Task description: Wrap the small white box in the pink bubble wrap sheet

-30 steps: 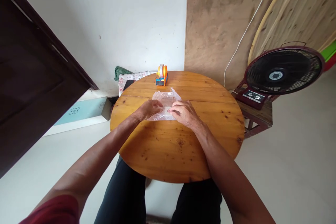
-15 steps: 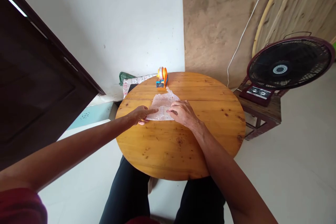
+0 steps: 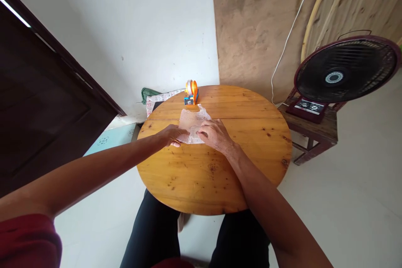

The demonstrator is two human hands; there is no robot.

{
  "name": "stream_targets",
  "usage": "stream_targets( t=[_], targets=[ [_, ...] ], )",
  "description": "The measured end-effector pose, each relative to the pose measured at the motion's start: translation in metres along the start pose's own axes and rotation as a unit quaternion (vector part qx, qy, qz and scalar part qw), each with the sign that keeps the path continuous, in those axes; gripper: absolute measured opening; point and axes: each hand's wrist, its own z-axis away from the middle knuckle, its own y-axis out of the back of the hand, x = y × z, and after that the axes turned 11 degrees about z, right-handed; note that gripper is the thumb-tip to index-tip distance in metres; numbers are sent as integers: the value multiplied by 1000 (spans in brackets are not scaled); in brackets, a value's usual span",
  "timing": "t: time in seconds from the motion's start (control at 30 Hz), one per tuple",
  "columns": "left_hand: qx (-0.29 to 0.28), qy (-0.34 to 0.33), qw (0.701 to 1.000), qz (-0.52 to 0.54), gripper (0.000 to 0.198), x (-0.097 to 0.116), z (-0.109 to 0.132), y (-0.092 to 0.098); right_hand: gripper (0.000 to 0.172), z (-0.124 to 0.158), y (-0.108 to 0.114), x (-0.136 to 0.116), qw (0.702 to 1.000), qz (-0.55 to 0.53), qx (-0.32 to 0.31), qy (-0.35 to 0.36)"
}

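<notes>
Two hands (image 3: 171,135) (image 3: 216,135) hold bubble wrap (image 3: 190,119); it lies between.

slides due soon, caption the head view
Left hand and right hand on crinkled translucent plastic, orange-and-blue tape dispenser beyond, on a rounded brown wooden table.

A scuffed white wall (image 3: 141,29) met a brown wooden panel (image 3: 245,29) behind the round, varnished wooden table (image 3: 194,184). A dark brown door (image 3: 47,104) stood at left; at right, a maroon-rimmed fan (image 3: 348,71) sat on a wooden stool (image 3: 327,130).
</notes>
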Motion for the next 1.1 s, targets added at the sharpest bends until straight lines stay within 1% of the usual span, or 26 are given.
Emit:
stream_targets(
  t=[0.1, 0.13, 0.3, 0.43, 0.6, 0.7, 0.77, 0.87, 0.97, 1.03, 1.1],
  targets=[
    [-5, 101, 994, 41, 18, 5, -2, -6, 22, 0, -1, 0, 1000, 6, -2, -1],
    [-4, 118, 991, 57, 16, 7, -2, -8, 22, 0, -1, 0, 1000, 7, -4, 0],
    [-18, 149, 982, 118, 15, 17, 6, -13, 24, 0, -1, 0, 1000, 10, -11, 2],
    [-30, 136, 985, 106, 21, 23, 10, -18, 24, -1, -1, -1, 1000, 9, -15, -3],
    [-5, 102, 993, 65, 20, 24, 7, -26, 23, -1, -2, -1, 1000, 11, -17, -3],
    [10, 91, 995, 50, 17, 24, 3, -30, 23, -1, -2, 0, 1000, 14, -15, 3],
    [11, 90, 995, 47, 16, 26, 2, -32, 23, -1, -1, 0, 1000, 17, -16, 6],
    [-11, 102, 993, 52, 12, 33, 4, -32, 23, 0, 2, -1, 1000, 18, -25, 4],
    [-56, 111, 990, 70, 10, 43, 10, -27, 24, 0, 4, -2, 1000, 7, -29, 4],
    [-85, 96, 987, 93, 11, 47, 15, -23, 24, 0, 5, -2, 1000, -3, -29, 5],
    [-96, 67, 987, 110, 14, 48, 19, -21, 24, 0, 6, -2, 1000, -9, -28, 2]
  ],
)
